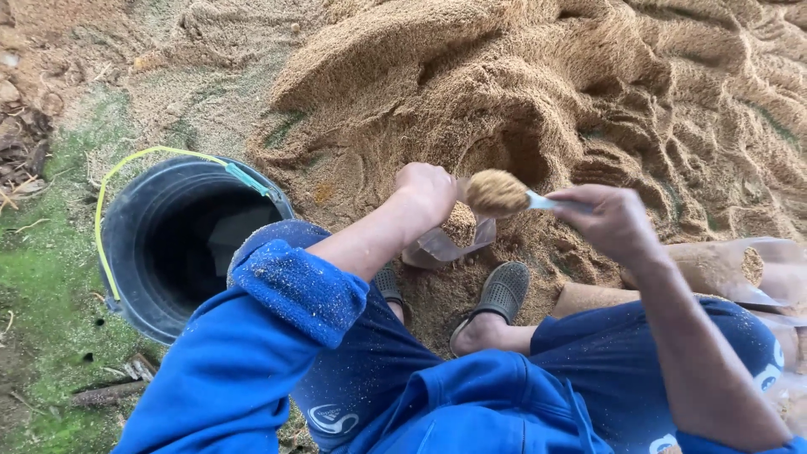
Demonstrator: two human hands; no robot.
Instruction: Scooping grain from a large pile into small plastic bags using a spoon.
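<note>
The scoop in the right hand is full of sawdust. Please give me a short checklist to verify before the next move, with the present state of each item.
1. Scoop is loaded: heaped with sawdust, ok.
2. Right hand grips the scoop handle: ok.
3. Left hand holds the clear bag open: ok, though the width of the opening is partly hidden.
4. Scoop is above the bag mouth: roughly, ok.
5. Black bucket stands upright beside the left knee: ok; contents cannot tell.
6. Feet in sandals stand clear of the bag: close to it, cannot tell.
</note>
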